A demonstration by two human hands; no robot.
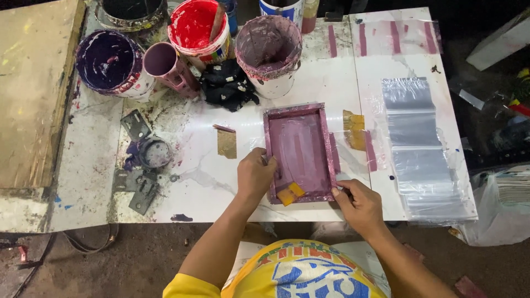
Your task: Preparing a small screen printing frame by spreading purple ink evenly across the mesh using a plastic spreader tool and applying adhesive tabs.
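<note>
Head view, step: we judge this as steadying the purple-stained screen frame on the white worktop, between passes of ink.
Left hand: our grip rests closed on the frame's left rail.
Right hand: fingers pinch the frame's near right corner.
Next move: calls for keeping the frame flat and square; a yellow squeegee piece lies inside its near edge.
Containers: red paint bucket holds red ink and a stick; dark purple bucket holds violet; mauve bucket is coated, level unclear.
Beside: clear plastic bags lie to the right.
</note>
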